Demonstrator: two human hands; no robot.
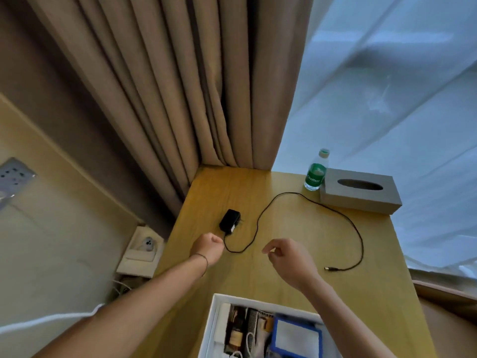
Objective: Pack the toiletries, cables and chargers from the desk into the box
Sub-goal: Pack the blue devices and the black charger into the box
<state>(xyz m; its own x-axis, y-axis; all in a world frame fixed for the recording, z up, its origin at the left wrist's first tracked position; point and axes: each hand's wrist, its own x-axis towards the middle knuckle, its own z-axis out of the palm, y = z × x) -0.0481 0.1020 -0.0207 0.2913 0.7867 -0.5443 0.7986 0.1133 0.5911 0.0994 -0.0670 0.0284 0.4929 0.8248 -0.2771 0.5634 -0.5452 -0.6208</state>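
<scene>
The white box (210, 329) sits at the near desk edge, below both hands, already holding several items. The left hand (208, 248) is curled shut; it appears to pinch the black cable (258, 220) just behind the black charger (229, 220), though contact is not clear. The right hand (289, 259) hovers loosely curled, empty, fingers partly apart. The cable loops beyond both hands, its plug end to the right. Farther off stand a water bottle (315, 174) and grey tissue box (361, 189).
</scene>
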